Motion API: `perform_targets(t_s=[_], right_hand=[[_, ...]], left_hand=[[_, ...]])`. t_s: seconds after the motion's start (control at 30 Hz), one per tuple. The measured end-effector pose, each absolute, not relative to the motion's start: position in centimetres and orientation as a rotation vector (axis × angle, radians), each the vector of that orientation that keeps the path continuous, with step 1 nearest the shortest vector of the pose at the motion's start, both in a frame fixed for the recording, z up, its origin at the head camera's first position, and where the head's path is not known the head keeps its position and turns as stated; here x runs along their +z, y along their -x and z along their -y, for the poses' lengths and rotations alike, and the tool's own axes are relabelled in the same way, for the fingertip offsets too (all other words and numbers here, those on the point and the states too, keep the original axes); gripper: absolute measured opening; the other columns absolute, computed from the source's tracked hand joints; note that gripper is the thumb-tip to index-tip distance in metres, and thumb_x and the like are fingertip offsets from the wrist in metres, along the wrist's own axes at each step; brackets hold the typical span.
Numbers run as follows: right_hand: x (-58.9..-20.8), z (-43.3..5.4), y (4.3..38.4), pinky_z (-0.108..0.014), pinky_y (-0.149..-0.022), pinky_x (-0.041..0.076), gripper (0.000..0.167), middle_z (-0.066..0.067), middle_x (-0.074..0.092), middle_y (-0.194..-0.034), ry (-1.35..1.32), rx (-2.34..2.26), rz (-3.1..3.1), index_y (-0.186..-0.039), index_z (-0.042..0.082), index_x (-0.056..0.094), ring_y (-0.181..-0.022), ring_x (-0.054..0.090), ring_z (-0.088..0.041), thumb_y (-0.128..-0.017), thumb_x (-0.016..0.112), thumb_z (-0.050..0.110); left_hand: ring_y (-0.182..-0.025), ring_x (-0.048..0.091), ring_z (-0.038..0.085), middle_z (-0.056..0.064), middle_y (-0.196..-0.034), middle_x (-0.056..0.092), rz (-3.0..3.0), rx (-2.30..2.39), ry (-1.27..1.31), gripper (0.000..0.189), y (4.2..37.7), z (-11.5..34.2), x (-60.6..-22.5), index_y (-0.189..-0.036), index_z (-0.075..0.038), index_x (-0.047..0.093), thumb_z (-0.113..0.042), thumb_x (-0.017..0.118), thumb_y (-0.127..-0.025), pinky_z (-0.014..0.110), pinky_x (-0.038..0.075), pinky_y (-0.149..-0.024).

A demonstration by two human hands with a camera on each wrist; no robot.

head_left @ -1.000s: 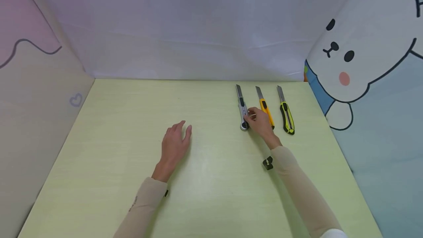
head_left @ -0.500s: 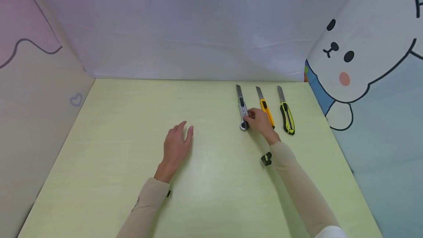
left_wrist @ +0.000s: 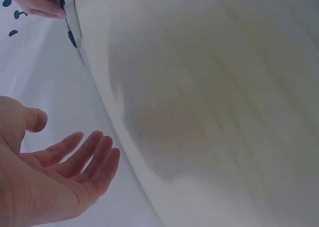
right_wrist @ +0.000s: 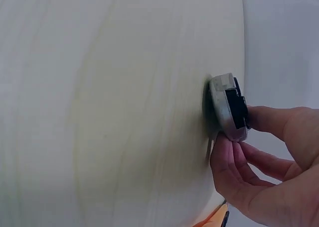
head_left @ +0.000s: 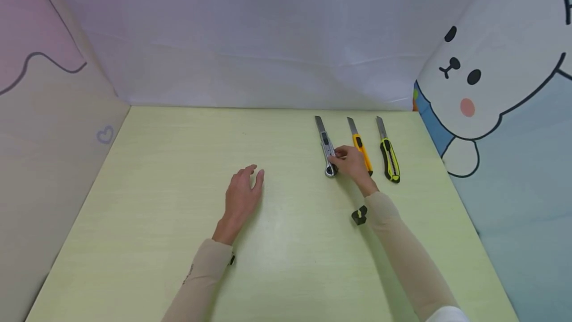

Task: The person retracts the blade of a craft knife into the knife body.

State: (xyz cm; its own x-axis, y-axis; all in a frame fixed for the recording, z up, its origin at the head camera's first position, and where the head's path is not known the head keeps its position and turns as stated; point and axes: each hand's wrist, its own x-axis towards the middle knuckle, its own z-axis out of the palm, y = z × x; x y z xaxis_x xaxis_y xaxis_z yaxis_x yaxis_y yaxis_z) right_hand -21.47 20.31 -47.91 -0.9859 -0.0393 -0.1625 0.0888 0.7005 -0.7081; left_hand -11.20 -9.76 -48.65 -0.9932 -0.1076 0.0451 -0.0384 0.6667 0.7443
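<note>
Right fingers (right_wrist: 225,170) pinch the silver cutter (head_left: 326,145), blade near the table's (head_left: 178,173) far edge. Left fingers (left_wrist: 57,151) hang loose, well apart.

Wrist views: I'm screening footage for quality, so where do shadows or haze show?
Right wrist: dark, soft-edged shadow on the table beside the silver cutter; left wrist: broad, soft shadow across the table, and the silver cutter's blade looks hazy.
</note>
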Motion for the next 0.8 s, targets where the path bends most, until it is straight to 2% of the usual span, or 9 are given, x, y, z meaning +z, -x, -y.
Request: perform_targets(t_s=[0.37,0.6,0.8], right_hand=[[-48.01,-20.08,21.44,-0.044,-0.091,0.056,0.043,-0.023,0.067,-0.123,-0.098,-1.245,-2.724,-0.131,-0.005,0.062,-0.112,0.065,-0.037,-0.097,0.073,0.019],[-48.20,-19.89,21.08,-0.045,-0.088,0.058,0.044,-0.023,0.068,-0.123,-0.086,-1.276,-2.749,-0.131,-0.004,0.063,-0.108,0.067,-0.037,-0.096,0.075,0.019],[-48.54,-19.84,20.78,-0.046,-0.090,0.058,0.041,-0.023,0.069,-0.122,-0.095,-1.323,-2.768,-0.129,-0.004,0.065,-0.107,0.069,-0.037,-0.095,0.076,0.017]], left_hand=[[-0.121,0.057,0.039,0.018,-0.127,0.066,2.785,-1.267,-0.132,0.045,11.60,9.33,-48.69,-0.137,-0.002,0.062,-0.035,0.053,-0.107,0.056,0.049,-0.096],[-0.122,0.055,0.040,0.019,-0.126,0.067,2.785,-1.259,-0.135,0.043,11.69,9.33,-48.82,-0.136,-0.002,0.062,-0.033,0.056,-0.106,0.056,0.049,-0.096],[-0.119,0.058,0.041,0.021,-0.121,0.069,2.738,-1.374,-0.104,0.041,11.83,9.39,-49.03,-0.133,0.001,0.064,-0.028,0.058,-0.105,0.056,0.048,-0.099]])
